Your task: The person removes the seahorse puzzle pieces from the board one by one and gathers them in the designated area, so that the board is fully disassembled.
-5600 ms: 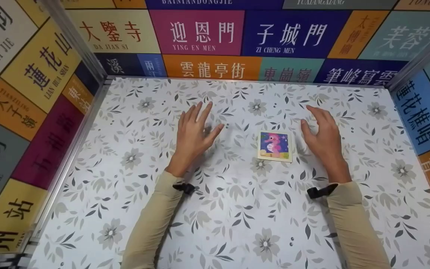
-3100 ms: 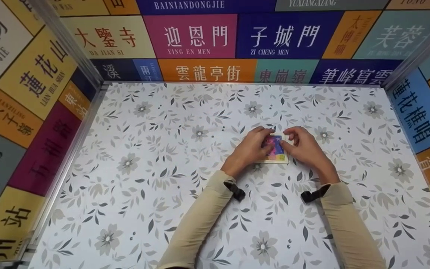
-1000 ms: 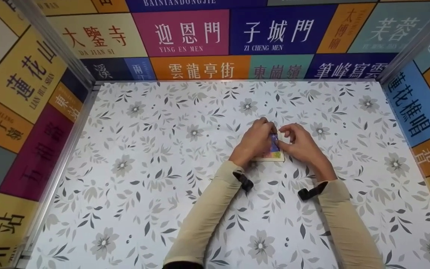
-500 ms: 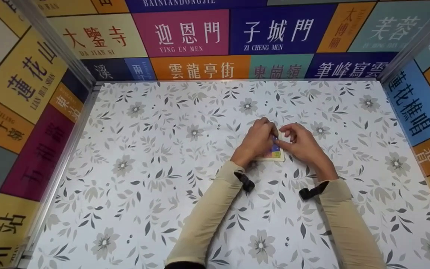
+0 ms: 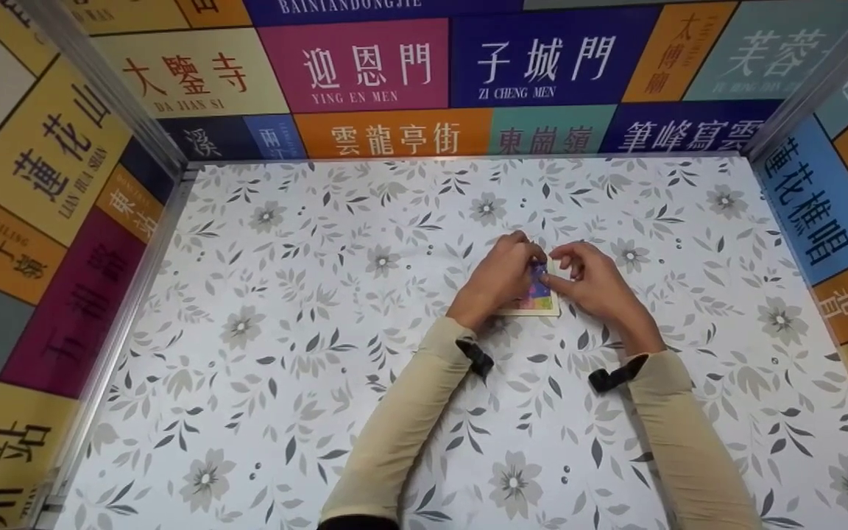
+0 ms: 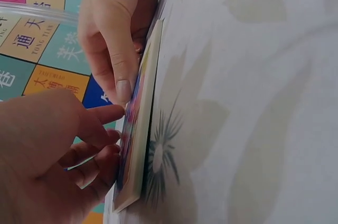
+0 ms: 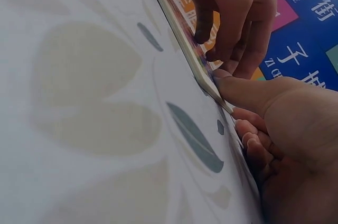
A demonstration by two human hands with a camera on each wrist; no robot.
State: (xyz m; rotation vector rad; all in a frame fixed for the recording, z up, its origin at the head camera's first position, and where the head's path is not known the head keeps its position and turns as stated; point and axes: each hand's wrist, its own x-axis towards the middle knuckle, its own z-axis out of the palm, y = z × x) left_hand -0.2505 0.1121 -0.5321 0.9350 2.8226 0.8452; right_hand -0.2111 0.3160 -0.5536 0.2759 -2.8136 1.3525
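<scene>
A small square picture board (image 5: 540, 303) with a cream rim lies flat on the patterned table; earlier its picture shows a pink seahorse. The left hand (image 5: 496, 277) covers its left and upper part, fingers bent, fingertips on the picture. Whether they pinch a piece cannot be told. At the right edge, the right hand (image 5: 595, 283) holds the board, thumb over the rim and other fingers curled beside it. In the left wrist view the board (image 6: 141, 139) is seen edge-on between both hands. The right wrist view has the right thumb (image 7: 243, 91) at a corner of the rim.
White floral-patterned sheeting covers the table (image 5: 262, 412). Upright panels with coloured name blocks stand behind (image 5: 365, 66), at the left (image 5: 34, 177) and at the right (image 5: 814, 199). Black camera straps (image 5: 477, 357) circle both wrists, over beige sleeves (image 5: 402, 434).
From well apart, both hands have come in to the board, the left moving right to cover much of its picture. Over the last second they have hardly moved.
</scene>
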